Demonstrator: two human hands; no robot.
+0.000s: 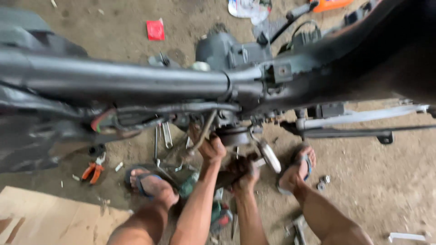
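I look down over a dark motorcycle frame [136, 79] that spans the view. My left hand [210, 146] is under the frame, closed around a thin metal rod or tool [203, 134] that slants up toward the engine. My right hand [245, 173] is lower and blurred, close to a round grey engine part [232, 135] and a pale cylindrical part [270, 156]; whether it grips anything is unclear. Both my feet, in blue-strapped sandals, rest on the dirt floor at left foot [152, 183] and right foot [297, 168].
Wrenches [166, 135] lie on the ground under the frame. Orange-handled pliers [93, 172] lie at left, cardboard [50, 218] at bottom left. A red packet [155, 30] and white rag [247, 8] lie beyond the frame. Small nuts [323, 182] sit near my right foot.
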